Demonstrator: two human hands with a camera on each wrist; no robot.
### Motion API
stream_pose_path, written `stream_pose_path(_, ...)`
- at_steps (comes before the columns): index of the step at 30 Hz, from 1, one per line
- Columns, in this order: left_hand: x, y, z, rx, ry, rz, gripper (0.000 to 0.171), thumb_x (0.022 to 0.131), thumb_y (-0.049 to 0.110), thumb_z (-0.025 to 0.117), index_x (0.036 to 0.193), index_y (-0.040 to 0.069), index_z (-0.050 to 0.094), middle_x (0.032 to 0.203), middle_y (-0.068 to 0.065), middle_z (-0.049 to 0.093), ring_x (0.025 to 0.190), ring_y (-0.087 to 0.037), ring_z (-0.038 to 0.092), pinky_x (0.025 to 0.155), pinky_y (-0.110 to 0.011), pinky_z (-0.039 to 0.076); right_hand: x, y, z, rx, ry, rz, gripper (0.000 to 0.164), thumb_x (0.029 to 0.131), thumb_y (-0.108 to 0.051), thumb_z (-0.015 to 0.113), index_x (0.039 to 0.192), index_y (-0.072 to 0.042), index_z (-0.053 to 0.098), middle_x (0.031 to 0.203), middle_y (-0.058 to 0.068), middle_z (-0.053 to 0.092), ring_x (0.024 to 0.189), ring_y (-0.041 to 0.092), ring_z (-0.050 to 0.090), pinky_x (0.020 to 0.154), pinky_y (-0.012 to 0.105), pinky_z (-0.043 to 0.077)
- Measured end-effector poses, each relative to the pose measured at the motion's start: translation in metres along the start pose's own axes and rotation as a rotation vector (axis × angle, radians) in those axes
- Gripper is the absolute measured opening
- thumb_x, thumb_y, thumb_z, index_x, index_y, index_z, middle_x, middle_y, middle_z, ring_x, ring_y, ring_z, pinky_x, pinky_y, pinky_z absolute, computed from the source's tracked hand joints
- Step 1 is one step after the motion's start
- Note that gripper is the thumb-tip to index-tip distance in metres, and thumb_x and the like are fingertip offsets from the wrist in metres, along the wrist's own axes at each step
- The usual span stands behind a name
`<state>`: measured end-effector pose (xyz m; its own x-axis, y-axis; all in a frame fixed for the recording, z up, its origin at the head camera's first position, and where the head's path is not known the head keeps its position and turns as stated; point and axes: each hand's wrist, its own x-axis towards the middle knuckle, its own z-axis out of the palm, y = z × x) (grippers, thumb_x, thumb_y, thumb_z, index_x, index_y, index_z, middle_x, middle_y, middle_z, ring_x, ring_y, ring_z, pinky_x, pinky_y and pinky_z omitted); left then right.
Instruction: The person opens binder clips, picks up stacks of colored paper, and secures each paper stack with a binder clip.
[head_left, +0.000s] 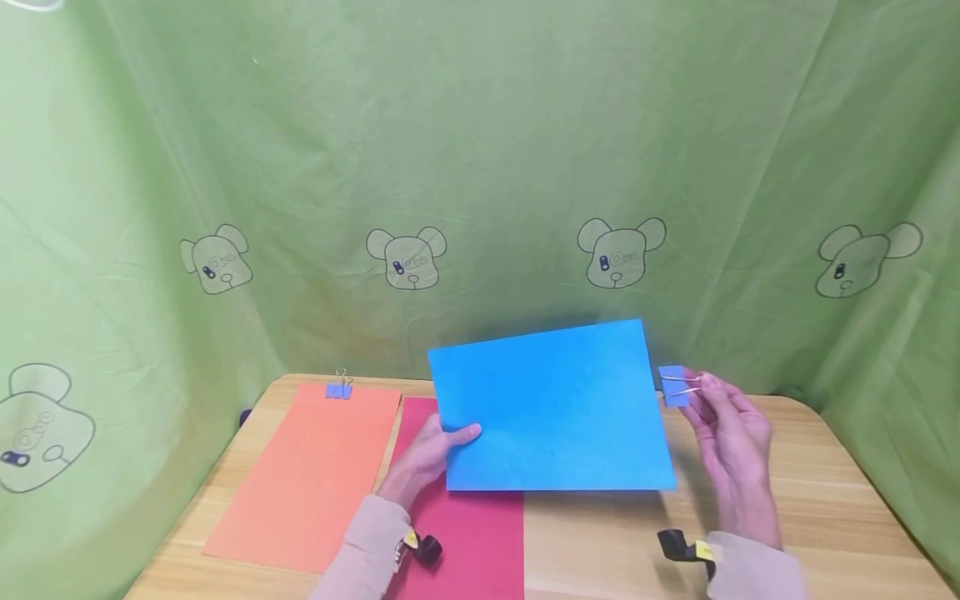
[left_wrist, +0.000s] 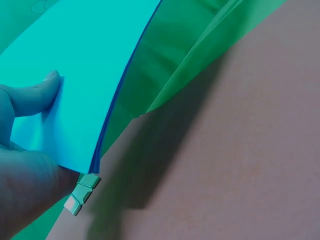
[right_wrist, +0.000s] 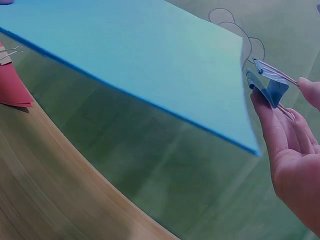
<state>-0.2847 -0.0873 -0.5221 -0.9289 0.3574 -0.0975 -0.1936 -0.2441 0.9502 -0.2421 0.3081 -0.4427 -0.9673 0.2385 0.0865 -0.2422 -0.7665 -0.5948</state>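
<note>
My left hand (head_left: pixel 431 450) grips the left end of a stack of blue paper (head_left: pixel 555 408), thumb on top and the other fingers hidden behind it. The stack is raised off the table and tilted toward me. Beyond its right edge, my right hand (head_left: pixel 731 429) pinches a blue-purple binder clip (head_left: pixel 675 387) by its wire handles. In the right wrist view the jaws of this binder clip (right_wrist: pixel 275 90) are spread and face the paper's short edge, with a small gap between them.
Orange paper (head_left: pixel 307 475) with a purple binder clip (head_left: pixel 338 391) at its top lies on the left of the wooden table (head_left: pixel 825 492). Beside it is red paper (head_left: pixel 480 546), partly covered by the blue stack. A green curtain (head_left: pixel 510 150) hangs behind and at both sides.
</note>
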Motion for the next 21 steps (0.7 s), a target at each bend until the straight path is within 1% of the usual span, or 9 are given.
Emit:
stream_pose_path(4,0.000,0.001,0.000,0.000,0.002,-0.005,0.055,0.097,0.011,0.072,0.144,0.001,0.044,0.132,-0.014,0.063,0.123,-0.030,0.063,0.105,-0.046,0.050,0.001,0.005,0.005,-0.018,0.000,0.001,0.012,0.097,0.007,0.064,0.105,0.006,0.073,0.106,0.020,0.075,0.079,0.021,0.076,0.076,0.032,0.060)
stream_pose_path(14,-0.001,0.002,-0.001,0.000,0.020,0.000,0.057,0.096,0.012,0.073,0.144,0.000,0.044,0.132,-0.014,0.063,0.124,-0.030,0.062,0.106,-0.046,0.049,0.000,0.012,0.009,-0.059,-0.002,0.021,0.014,0.097,0.004,0.066,0.109,0.005,0.072,0.109,0.020,0.075,0.084,0.021,0.076,0.080,0.032,0.059)
stream_pose_path(21,0.000,0.002,-0.002,-0.008,0.013,-0.003,0.059,0.096,0.012,0.073,0.145,0.001,0.043,0.134,-0.014,0.062,0.125,-0.030,0.061,0.108,-0.046,0.047,0.000,0.017,0.014,-0.108,0.011,0.036,0.013,0.096,0.001,0.068,0.108,0.001,0.073,0.109,0.017,0.075,0.080,0.018,0.076,0.075,0.029,0.060)
